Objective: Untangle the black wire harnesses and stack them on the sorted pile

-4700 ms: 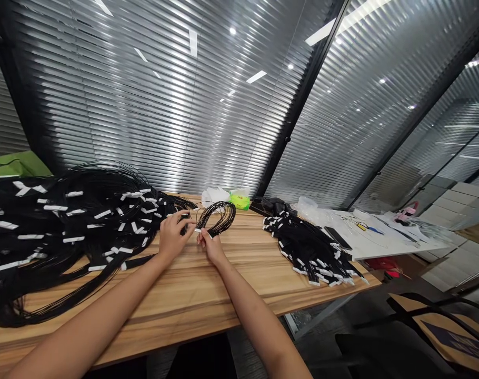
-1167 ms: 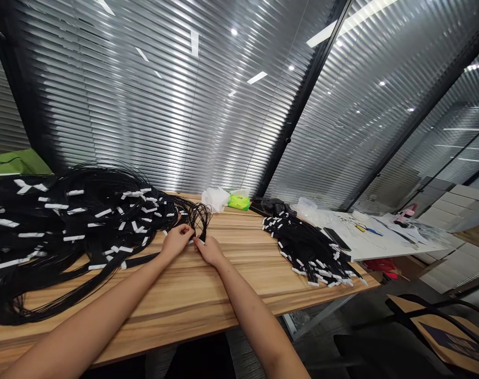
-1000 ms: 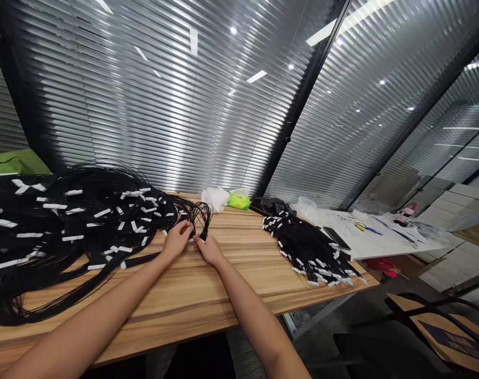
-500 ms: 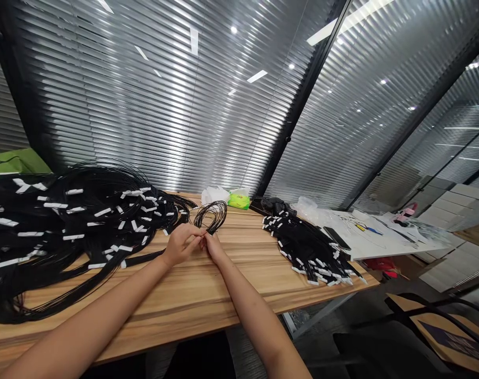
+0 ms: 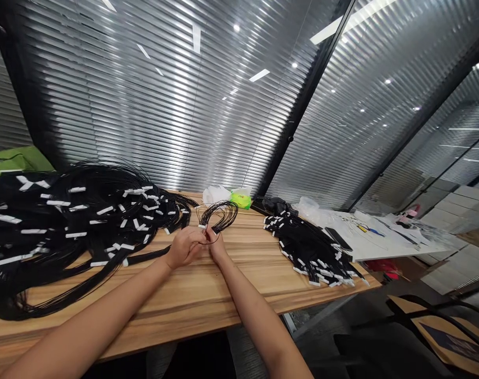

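Observation:
Between my hands is a coiled bundle of thin black cables (image 5: 226,213), its loop standing up beyond my fingers over the wooden table. My left hand (image 5: 187,246) is closed, its fingers pinching the near end of the bundle, where a small white tag shows. Close against it, my right hand (image 5: 217,247) is closed around the base of the same loop. A thin loose strand curves over the right fingers. The exact grip of the fingertips is partly hidden.
A large heap of black cables with white tags (image 5: 85,226) covers the table's left. Another tagged bundle pile (image 5: 312,247) lies right. A green tissue pack (image 5: 240,199) is at the back. A phone (image 5: 338,238) and a white table (image 5: 397,247) stand farther right.
The cable loop has tilted and shifted slightly right, with a white tag and loose strand now showing near my fingers. My left hand has turned a little.

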`<act>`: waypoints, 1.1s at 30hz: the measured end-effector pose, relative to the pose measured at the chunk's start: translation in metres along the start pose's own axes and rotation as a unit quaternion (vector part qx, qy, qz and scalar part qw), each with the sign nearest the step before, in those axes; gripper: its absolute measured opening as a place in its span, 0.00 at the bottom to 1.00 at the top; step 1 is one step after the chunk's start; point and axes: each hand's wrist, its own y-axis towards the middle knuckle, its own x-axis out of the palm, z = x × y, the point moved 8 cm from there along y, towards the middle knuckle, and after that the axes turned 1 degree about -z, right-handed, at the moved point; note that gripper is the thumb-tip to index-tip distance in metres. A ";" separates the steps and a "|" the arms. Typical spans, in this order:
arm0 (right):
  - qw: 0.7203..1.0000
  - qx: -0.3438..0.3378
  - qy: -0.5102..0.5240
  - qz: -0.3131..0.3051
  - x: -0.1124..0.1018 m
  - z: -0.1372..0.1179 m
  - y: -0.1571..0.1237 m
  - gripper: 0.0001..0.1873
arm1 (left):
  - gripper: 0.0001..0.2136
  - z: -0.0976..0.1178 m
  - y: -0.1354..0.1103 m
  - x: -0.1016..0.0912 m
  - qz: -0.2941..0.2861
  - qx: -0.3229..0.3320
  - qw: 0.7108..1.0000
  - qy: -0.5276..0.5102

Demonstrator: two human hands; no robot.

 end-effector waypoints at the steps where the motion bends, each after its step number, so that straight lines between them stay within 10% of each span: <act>1: 1.000 -0.009 -0.004 -0.003 0.001 -0.004 -0.001 0.22 | 0.15 -0.001 0.000 -0.003 0.028 -0.011 0.999 -0.013; 9: 0.995 -0.030 -0.045 -0.086 0.020 -0.016 -0.014 0.23 | 0.13 -0.012 0.007 -0.040 0.264 -0.111 0.952 -0.106; 15: 0.990 -0.020 -0.072 -0.117 0.029 -0.016 -0.019 0.23 | 0.13 -0.038 0.003 -0.058 0.326 -0.168 0.920 -0.138; 33: 0.993 0.068 0.037 -0.093 0.020 0.002 -0.006 0.24 | 0.24 -0.087 -0.012 -0.032 0.168 -0.273 0.946 -0.039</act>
